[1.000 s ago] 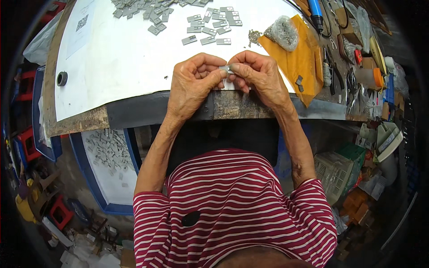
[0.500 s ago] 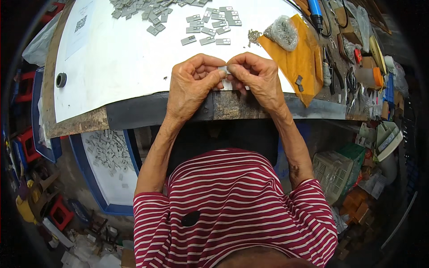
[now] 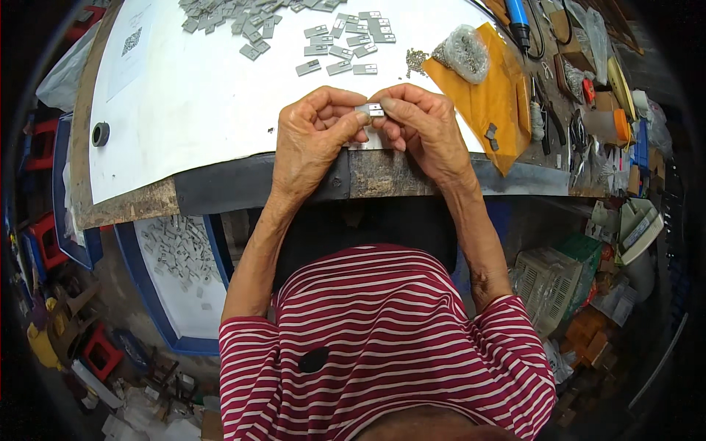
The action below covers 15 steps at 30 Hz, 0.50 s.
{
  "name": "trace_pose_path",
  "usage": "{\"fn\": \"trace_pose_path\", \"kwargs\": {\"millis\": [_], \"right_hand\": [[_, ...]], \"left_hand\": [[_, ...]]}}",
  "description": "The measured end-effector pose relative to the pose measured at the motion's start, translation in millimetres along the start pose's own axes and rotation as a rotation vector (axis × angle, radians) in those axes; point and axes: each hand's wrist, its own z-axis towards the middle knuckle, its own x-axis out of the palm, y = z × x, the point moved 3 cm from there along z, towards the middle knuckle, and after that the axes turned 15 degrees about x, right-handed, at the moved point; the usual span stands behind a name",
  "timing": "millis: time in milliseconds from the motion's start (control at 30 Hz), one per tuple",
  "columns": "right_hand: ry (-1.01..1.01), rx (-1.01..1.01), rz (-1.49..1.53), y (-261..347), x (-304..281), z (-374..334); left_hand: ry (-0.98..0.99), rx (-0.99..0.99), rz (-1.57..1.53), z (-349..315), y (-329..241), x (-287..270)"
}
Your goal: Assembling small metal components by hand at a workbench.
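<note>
Just above the table's front edge, a small grey rectangular piece [image 3: 374,109] with a shiny, slotted end is pinched between both hands. My left hand [image 3: 312,136] has thumb and fingertips closed on its left end. Its right end sits between the thumb and fingers of my right hand [image 3: 426,132]; fingertips cover part of the piece. Beyond the hands lie several similar grey pieces [image 3: 340,67], set out in loose rows with their shiny ends showing. A heap of grey pieces [image 3: 254,18] is at the far side. Tiny metal bits [image 3: 415,60] form a small pile right of the rows.
A clear bag of small parts [image 3: 466,54] rests on orange-yellow paper [image 3: 507,103]. Hand tools [image 3: 553,121] and a blue-handled tool [image 3: 519,26] line the right side. A black ring [image 3: 101,134] lies at left. Below the table, a blue-rimmed tray [image 3: 176,342] holds more grey pieces.
The held piece has been tilted, so its shiny slotted face now shows. My right thumb has shifted along it; both hands have moved slightly left and away from me.
</note>
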Motion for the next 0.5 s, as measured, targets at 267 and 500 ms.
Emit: {"fn": "trace_pose_path", "kwargs": {"millis": [267, 500], "right_hand": [[0.025, 0.01, 0.033, -0.8, -0.2, 0.4], [-0.057, -0.06, -0.054, -2.8, 0.5, 1.1]], "left_hand": [[0.003, 0.004, 0.028, 0.1, 0.2, 0.3], [0.003, 0.013, 0.083, -0.3, -0.6, 2.6]]}}
